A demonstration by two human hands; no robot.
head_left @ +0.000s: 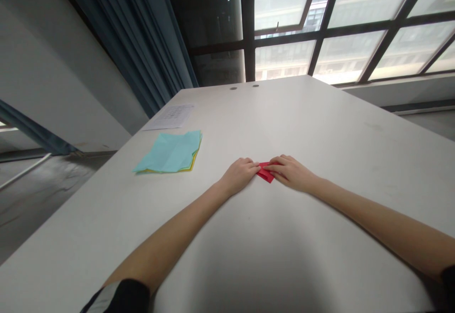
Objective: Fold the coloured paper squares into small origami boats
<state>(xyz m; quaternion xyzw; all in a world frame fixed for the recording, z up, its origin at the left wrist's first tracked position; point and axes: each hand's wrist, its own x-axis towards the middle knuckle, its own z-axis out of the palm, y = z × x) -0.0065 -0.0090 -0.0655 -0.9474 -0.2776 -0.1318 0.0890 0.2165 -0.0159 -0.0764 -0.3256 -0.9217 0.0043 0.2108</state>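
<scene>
A small piece of red folded paper point(266, 175) lies on the white table, with a pointed corner towards me. My left hand point(242, 174) grips its left edge, the fingers close together. From the other side my right hand point(289, 173) has its bent fingers on the right part of the paper, thumb and fingertips gathered there. Both hands rest low against the tabletop, and the fingers hide part of the paper's folds.
Left of my hands lies a stack of light blue sheets point(170, 151) with yellow showing beneath. Behind it is a printed white sheet point(169, 116) near the table's left edge. The white table point(313, 119) reaches far back towards windows and a blue curtain point(142, 33).
</scene>
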